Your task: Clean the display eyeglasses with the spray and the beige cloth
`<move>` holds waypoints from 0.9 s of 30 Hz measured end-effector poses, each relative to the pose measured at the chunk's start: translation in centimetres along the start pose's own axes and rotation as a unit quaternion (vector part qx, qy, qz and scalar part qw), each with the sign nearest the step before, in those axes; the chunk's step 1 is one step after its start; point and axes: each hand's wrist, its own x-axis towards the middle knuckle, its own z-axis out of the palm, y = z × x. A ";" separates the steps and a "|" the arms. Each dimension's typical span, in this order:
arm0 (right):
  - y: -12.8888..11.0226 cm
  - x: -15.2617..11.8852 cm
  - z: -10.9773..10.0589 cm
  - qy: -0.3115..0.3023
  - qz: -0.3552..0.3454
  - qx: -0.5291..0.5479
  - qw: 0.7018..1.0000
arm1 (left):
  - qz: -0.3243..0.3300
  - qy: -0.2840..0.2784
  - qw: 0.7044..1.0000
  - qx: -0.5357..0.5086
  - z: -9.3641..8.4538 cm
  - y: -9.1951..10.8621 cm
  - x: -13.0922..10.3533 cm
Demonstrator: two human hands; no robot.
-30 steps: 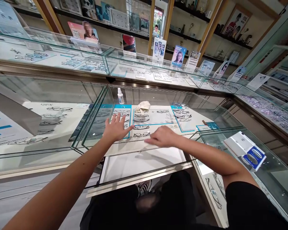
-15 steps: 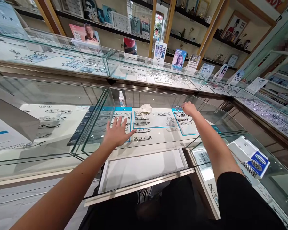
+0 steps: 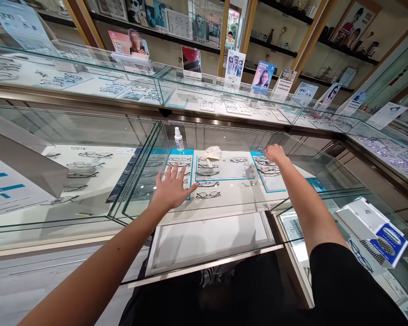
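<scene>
At left, a white panel with blue stripes (image 3: pixel 17 174), cut off by the picture's edge, partly hides the case behind it, where a column of eyeglasses (image 3: pixel 83 174) lies on a pale surface. The left hand (image 3: pixel 172 189) is spread palm down over the glass-topped bench (image 3: pixel 238 199), its fingers apart and grasping nothing; contact with the glass cannot be determined. It covers part of a column of frames (image 3: pixel 179 164), whose lower members are mostly concealed. Beyond it, a white spray bottle (image 3: pixel 179 139) stands upright near the bench's far side. Below and to the right of the hand, an open drawer (image 3: pixel 211 242) shows a pale interior crossed by shadows. A crumpled cream cloth (image 3: pixel 212 154) overlaps the view of the middle spectacles (image 3: pixel 208 174), which lie in a column, the upper ones within a blue-edged panel and two below it. At right, the right hand (image 3: pixel 275 154) is curled above the far end of a second blue-edged panel (image 3: pixel 272 183); its fingertips are too small and too closely bent to show whether anything is held. Right-hand spectacles (image 3: pixel 269 171) lie just below it, partly obscured by the hand and wrist. Farther right, a white and blue box (image 3: pixel 374 231) sits on the adjoining glass, blocking part of the contents beneath.
</scene>
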 end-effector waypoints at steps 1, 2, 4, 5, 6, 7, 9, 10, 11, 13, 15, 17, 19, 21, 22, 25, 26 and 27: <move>-0.1 -0.1 0.0 0.002 0.000 0.000 1.000 | -0.001 -0.001 1.000 0.000 0.0 0.0 0.0; -0.1 -0.2 0.0 0.004 0.000 0.000 1.000 | -0.002 -0.002 1.000 -0.001 -0.1 0.0 0.0; -0.3 -0.3 0.0 0.003 0.001 0.001 1.000 | -0.004 -0.006 1.000 0.001 -0.2 0.1 0.0; -0.4 -0.4 0.1 0.000 0.002 0.002 1.000 | -0.005 -0.009 1.000 0.002 -0.2 0.2 0.0; -0.4 -0.4 0.2 -0.002 0.004 0.003 1.000 | -0.007 -0.011 1.000 0.004 -0.2 0.2 0.0; -0.5 -0.5 0.3 -0.004 0.006 0.005 1.000 | -0.008 -0.012 1.000 0.006 -0.2 0.2 0.0; -0.7 -0.6 0.5 -0.003 0.009 0.008 1.000 | -0.009 -0.009 1.000 0.008 -0.1 0.1 0.0; -0.8 -0.6 0.6 -0.001 0.010 0.009 1.000 | -0.009 -0.007 1.000 0.008 0.0 0.0 0.1; -0.9 -0.7 0.7 0.000 0.011 0.011 1.000 | -0.008 -0.006 1.000 0.008 0.2 -0.1 0.1; -1.2 -0.9 0.8 0.004 0.011 0.014 1.000 | -0.006 -0.002 1.000 0.008 0.5 -0.3 0.3; -1.5 -1.3 0.7 0.014 0.010 0.016 1.000 | -0.004 0.001 1.000 0.008 0.8 -0.5 0.4; -1.6 -1.9 0.4 0.034 0.007 0.019 0.999 | -0.004 0.002 1.000 0.008 0.8 -0.6 0.4; -1.6 -2.9 -0.1 0.062 0.003 0.023 0.998 | -0.005 -0.001 1.000 0.008 0.7 -0.5 0.4; -1.6 -4.3 -0.9 0.093 -0.004 0.026 0.995 | -0.005 -0.003 1.000 0.009 0.5 -0.4 0.3; -1.5 -5.2 -1.5 0.111 -0.015 0.032 0.993 | -0.004 -0.004 1.000 0.008 0.4 -0.4 0.3; -1.8 -9.0 -3.3 0.172 -0.085 0.066 0.979 | 0.003 -0.003 1.000 0.007 0.4 -0.3 0.4; -2.0 -10.6 -3.9 0.184 -0.115 0.079 0.973 | 0.006 -0.002 1.000 0.009 0.4 -0.3 0.4; -2.4 -12.5 -4.5 0.191 -0.141 0.090 0.967 | 0.006 -0.002 1.000 0.011 0.4 -0.3 0.5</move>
